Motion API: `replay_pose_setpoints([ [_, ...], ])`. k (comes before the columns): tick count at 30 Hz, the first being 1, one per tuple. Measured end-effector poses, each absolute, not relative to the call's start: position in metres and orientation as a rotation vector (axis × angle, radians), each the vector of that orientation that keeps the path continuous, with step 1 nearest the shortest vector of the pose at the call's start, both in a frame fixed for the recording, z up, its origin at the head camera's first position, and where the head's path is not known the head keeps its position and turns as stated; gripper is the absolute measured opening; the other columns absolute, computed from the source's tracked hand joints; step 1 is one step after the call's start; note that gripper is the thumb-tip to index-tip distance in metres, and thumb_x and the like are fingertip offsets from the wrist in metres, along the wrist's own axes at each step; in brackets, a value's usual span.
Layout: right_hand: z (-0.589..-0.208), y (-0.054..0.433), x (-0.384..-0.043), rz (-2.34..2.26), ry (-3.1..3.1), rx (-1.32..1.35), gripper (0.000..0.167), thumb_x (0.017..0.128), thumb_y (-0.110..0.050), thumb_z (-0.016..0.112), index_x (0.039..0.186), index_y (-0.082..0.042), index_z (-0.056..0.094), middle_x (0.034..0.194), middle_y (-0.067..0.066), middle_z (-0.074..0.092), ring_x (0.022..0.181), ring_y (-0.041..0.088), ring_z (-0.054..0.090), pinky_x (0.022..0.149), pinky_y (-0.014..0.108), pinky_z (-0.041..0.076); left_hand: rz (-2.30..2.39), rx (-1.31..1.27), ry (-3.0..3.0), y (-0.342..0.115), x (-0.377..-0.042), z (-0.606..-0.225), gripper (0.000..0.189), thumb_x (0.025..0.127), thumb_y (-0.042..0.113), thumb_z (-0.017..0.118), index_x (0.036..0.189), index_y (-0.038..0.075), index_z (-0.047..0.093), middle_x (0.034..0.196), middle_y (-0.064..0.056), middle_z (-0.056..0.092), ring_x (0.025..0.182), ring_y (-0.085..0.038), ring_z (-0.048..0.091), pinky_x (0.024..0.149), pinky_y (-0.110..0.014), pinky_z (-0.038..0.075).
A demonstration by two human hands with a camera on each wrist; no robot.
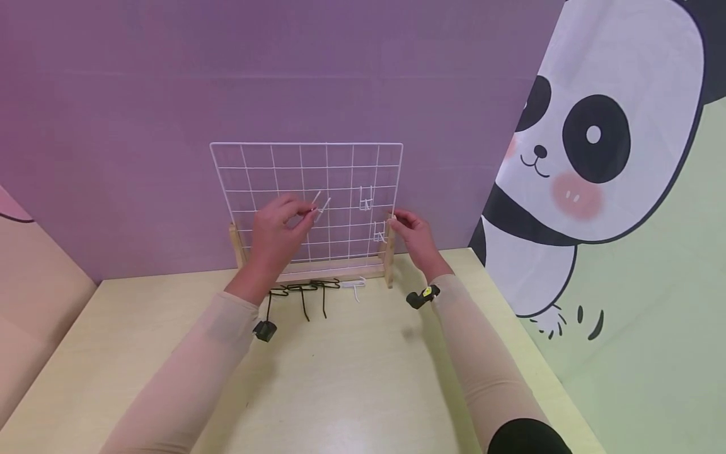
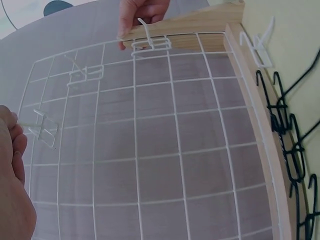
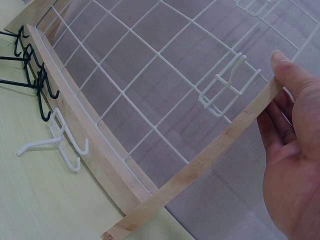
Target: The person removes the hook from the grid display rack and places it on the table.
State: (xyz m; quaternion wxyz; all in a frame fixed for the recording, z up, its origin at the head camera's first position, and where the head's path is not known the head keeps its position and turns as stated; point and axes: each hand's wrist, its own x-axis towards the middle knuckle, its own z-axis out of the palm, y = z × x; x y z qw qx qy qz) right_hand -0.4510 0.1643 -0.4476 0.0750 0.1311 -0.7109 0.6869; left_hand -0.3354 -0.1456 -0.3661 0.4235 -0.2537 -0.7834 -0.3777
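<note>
A white wire grid panel [image 1: 306, 144] stands upright in a wooden base [image 1: 340, 270]. In front of its middle, my left hand [image 1: 278, 232] pinches a white wire hook [image 2: 48, 131] by its prong, thumb against fingers. Whether that hook touches the grid cannot be told. My right hand [image 1: 418, 238] grips the top of the right wooden upright [image 3: 200, 160] between thumb and fingers, beside the grid's edge. Two white hooks hang on the grid's right side: an upper one [image 1: 365, 203] and a lower one [image 3: 223, 87] close to the right hand.
Along the front of the base lie three black hooks [image 1: 303, 288], and a white hook [image 3: 59, 141] lies at their right. The pale table [image 1: 340, 378] extends toward me. Behind the grid rises a purple wall [image 1: 306, 75]; a panda picture [image 1: 601, 221] covers the right wall.
</note>
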Motion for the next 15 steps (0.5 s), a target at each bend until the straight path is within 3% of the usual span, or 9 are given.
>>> replay_pose_setpoints([
  [15, -0.446, 0.166, -0.448, 2.033, -2.178, 0.393, 0.038, 0.111, -0.016, 0.07, 0.145, 0.002, 0.067, 0.14, 0.015, 0.07, 0.129, 0.021, 0.062, 0.122, 0.04, 0.046, -0.827, -0.662, -2.065, -0.164, -0.321, -0.387, 0.007, 0.095, 0.001, 0.086, 0.101, 0.002, 0.084, 0.096, -0.009, 0.078, 0.084, -0.028, 0.07, 0.07, -0.041, 0.057],
])
